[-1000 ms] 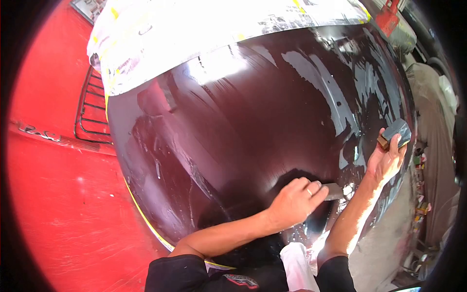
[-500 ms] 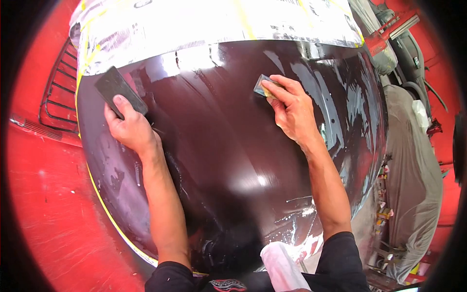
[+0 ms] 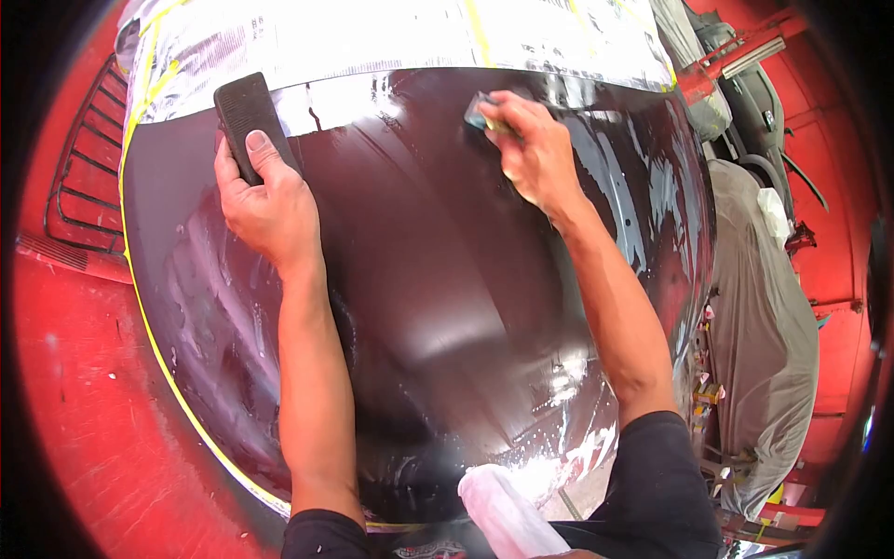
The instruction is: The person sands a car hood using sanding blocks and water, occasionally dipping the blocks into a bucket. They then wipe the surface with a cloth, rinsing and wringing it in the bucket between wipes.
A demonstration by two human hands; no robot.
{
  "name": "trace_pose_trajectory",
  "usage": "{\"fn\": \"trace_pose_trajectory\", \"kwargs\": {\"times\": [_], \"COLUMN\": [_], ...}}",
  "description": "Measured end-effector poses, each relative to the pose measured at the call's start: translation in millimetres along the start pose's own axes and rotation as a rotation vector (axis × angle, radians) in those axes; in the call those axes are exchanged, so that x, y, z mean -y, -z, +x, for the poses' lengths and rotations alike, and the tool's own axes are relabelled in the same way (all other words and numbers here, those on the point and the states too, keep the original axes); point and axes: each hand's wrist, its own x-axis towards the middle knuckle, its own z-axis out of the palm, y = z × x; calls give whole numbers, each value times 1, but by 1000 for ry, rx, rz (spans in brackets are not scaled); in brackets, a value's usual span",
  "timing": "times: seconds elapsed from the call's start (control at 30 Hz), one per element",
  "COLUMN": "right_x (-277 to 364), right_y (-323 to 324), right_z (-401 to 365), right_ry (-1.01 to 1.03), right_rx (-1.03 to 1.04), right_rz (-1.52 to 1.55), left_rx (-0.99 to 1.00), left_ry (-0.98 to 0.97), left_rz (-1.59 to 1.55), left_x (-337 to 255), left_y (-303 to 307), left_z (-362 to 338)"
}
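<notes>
A wet, glossy dark maroon car panel (image 3: 419, 242) spreads before me, with pale streaks and drops of water on it. My left hand (image 3: 272, 210) is closed round a long black sanding block (image 3: 247, 112), thumb on its ribbed face. The block stands tilted over the panel's far left part. My right hand (image 3: 535, 144) pinches a small flat pad (image 3: 478, 110) with bluish-grey and yellowish parts, close over the panel near its far edge; motion blurs it and its exact kind does not show.
White masking sheet (image 3: 372, 37) with yellow tape covers the far side. Yellow tape (image 3: 154, 345) runs along the left edge. Left are a red floor (image 3: 74, 391) and a black metal rack (image 3: 84, 177). A grey cover (image 3: 759, 345) lies over something at right. A white rounded thing (image 3: 507, 512) juts up at the bottom.
My left hand has shifted right and away from me, and the sanding block is more upright. My right hand has slid the small pad farther up the panel and slightly left. The view has shifted slightly.
</notes>
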Motion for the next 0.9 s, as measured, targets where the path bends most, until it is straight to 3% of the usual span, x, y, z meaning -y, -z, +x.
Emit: {"fn": "trace_pose_trajectory", "kwargs": {"times": [0.1, 0.13, 0.27, 0.33, 0.37, 0.4, 0.47, 0.6, 0.67, 0.77, 0.9], "right_x": [18, 25, 9, -1, -2, 10, 17, 0, -14, -10, 4], "right_y": [38, 40, 8, -4, -2, 17, 37, 21, 5, 22, 34], "right_z": [-67, -81, -16, 10, -1, -19, -77, -50, -1, -18, -82], "right_ry": [34, -56, -51, 3, 42, 13, 27, 20, -12, -5, 21], "right_rx": [40, 37, -11, -30, -50, 67, 16, -41, 53, 116, -93], "right_rz": [-67, -39, -94, 29, -37, -44, -31, -76, -114, -184, -107], "left_rx": [-12, -9, 31, 24, 13, 9, 32, 18, 10, 16, 5], "left_ry": [-151, -153, -149, -149, -149, -147, -135, -154, -179, -212, -186], "left_rz": [111, 103, 97, 97, 85, 67, 90, 71, 133, 116, 111], "left_x": [10, 8, 1, 1, 1, 1, 6, 4, 9, 7, 8], "left_y": [-6, -6, -4, -2, -3, -6, -6, -9, -7, -7, -10], "left_z": [2, 3, -2, -3, -3, -2, 1, 0, 2, 1, 0]}}
